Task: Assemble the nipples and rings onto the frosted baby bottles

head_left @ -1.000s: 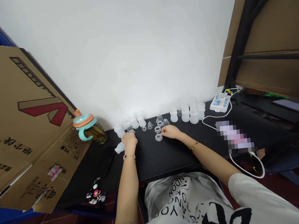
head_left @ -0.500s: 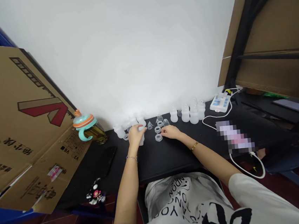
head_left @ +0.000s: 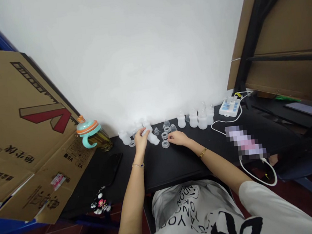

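My left hand (head_left: 141, 140) is closed around a small translucent white bottle (head_left: 153, 138), which lies tilted with its base pointing right. My right hand (head_left: 178, 138) rests on the black table (head_left: 177, 162) with its fingers curled at a clear plastic ring (head_left: 165, 144); what its fingertips pinch is too small to tell. Between the hands lie more clear rings (head_left: 164, 135) and small cone-shaped caps (head_left: 156, 131). A few open bottles (head_left: 124, 137) stand behind my left hand by the wall.
Several capped bottles (head_left: 197, 118) stand at the back right beside a white power strip (head_left: 229, 107) with a white cable (head_left: 257, 178). A teal and orange handled cup (head_left: 89, 132) and a large cardboard sheet (head_left: 22, 137) sit left. A dark phone (head_left: 113, 165) lies near the left edge.
My left hand moved right from the table's left side, carrying a bottle, and now holds it tilted near the rings. My right hand has hardly moved.
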### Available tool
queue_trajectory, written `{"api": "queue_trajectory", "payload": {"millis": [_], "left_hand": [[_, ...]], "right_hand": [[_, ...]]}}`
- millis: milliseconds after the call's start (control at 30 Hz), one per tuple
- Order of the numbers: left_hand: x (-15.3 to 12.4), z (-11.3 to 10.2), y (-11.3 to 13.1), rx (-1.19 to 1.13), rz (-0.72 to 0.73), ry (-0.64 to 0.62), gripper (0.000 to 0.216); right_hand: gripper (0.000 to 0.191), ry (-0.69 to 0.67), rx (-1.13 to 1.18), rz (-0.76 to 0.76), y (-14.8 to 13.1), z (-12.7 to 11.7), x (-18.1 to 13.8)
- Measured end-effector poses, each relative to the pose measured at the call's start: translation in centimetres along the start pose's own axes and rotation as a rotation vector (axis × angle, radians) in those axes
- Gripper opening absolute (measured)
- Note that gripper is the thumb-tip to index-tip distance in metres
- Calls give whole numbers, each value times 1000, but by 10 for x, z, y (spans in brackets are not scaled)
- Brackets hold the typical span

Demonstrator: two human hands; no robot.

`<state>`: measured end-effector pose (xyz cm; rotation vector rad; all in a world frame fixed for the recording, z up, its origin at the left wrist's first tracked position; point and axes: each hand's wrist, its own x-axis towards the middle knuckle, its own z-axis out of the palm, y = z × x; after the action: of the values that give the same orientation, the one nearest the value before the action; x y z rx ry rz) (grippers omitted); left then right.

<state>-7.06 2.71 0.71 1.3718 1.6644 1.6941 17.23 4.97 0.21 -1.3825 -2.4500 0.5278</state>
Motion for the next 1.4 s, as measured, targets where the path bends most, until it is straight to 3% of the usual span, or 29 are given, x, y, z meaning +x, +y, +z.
{"api": "queue_trajectory", "payload": {"millis": [267,467,633,1133,1400], "left_hand": [[-5,3,10,-293,-170,7,39],[-9,3,18,-487,-196,30,44],[-14,8,22,-555,-237,13,45],[-16,10,22,-528,-231,-155,49],[-21,16,24,-382,-260,-314,53]], "right_hand": [[13,127,129,3,-2,3,0],[38,301,254,-102,-5,2,-1],[36,314,333,-182,-6,6,0],[37,354,330,-123,-6,5,1],[41,371,511,-66,1,10,6]]}}
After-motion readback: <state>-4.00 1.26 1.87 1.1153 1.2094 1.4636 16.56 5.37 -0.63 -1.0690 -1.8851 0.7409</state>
